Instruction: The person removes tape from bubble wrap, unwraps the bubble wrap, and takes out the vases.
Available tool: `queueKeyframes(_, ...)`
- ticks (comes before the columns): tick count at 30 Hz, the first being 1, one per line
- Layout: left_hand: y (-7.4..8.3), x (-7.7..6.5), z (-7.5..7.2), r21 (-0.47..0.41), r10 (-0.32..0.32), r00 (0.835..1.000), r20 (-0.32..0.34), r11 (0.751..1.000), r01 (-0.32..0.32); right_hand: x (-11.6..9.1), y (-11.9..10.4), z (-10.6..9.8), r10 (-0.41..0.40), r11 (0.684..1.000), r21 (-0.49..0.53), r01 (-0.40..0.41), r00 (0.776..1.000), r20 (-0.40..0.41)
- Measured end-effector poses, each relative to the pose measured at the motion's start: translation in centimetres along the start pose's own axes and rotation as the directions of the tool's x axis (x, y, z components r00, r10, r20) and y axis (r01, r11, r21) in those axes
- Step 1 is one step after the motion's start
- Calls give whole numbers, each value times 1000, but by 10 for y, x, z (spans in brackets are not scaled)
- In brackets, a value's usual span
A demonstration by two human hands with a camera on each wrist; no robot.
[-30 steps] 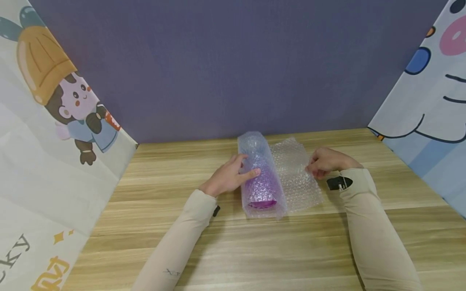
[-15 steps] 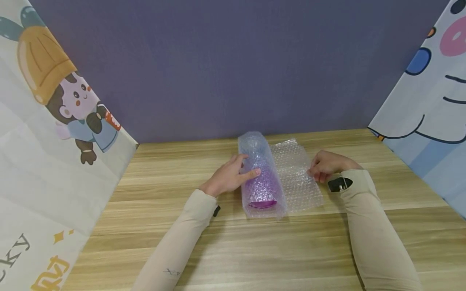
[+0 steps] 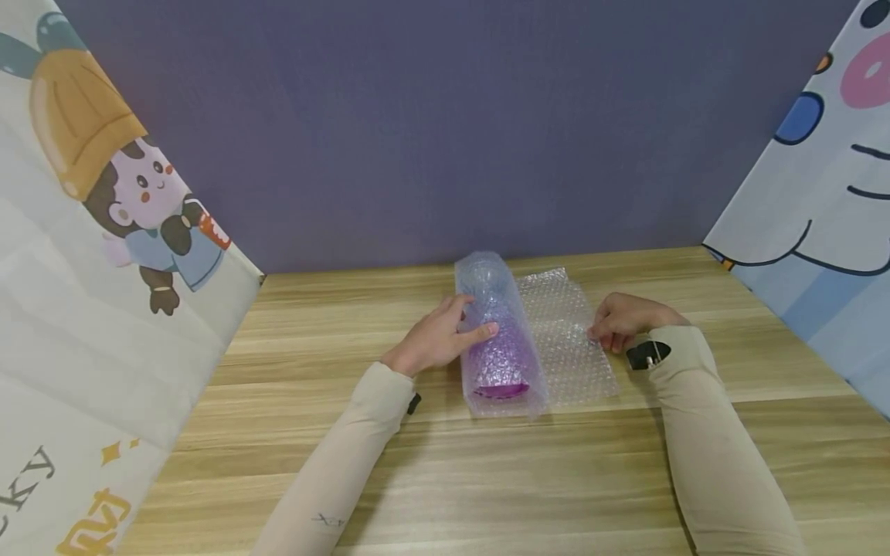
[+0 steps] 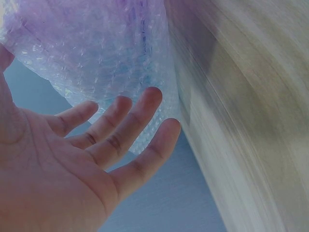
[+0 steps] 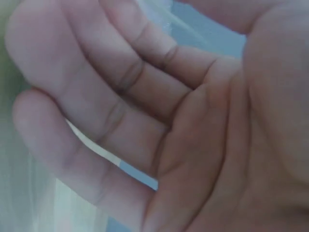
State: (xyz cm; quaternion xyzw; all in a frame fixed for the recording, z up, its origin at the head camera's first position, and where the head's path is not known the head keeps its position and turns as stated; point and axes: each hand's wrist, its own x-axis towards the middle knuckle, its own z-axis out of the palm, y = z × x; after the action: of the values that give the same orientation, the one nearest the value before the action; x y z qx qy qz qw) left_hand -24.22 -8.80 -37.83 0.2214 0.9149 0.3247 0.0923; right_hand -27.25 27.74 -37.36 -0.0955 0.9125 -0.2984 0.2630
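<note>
A blue-to-purple cylinder-shaped object (image 3: 502, 363), its exact kind obscured, lies rolled in bubble wrap (image 3: 535, 378) on the table. My left hand (image 3: 434, 336) rests on the wrapped roll from the left, thumb across its top. In the left wrist view the loosely spread fingers (image 4: 154, 99) are against or close to the wrap. A single loose flap of the wrap spreads flat to the right of the roll. At that flap's right edge, my right hand (image 3: 622, 318) pinches the film with curled fingers. The right wrist view shows mostly palm and fingers; the pinch point is hidden there.
The wood-grain table (image 3: 313, 340) runs back to a purple-grey panel (image 3: 417, 131). Printed cartoon sheets stand on the left (image 3: 83, 324) and the right (image 3: 834, 232). The roll's far end lies close to the back panel.
My right hand has shifted slightly right and toward me with the flap's edge, and the flap lies a little flatter. My left hand and the roll have stayed put.
</note>
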Motion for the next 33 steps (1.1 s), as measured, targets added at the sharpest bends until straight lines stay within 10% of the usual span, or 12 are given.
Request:
queueKeyframes(8,2,-1,0,1,1,1000,-1,1000,-1,-8,-8,-7,-66,994,-95,53,987,-145)
queueKeyframes(21,2,-1,-1,-3,-9,1000,5,1000,9,-8,-50,-3,-278,956,-205,209,868,-412)
queueKeyframes(33,2,-1,-1,7,-17,1000,-6,1000,17,19,-53,30,-333,930,-227,289,924,-186)
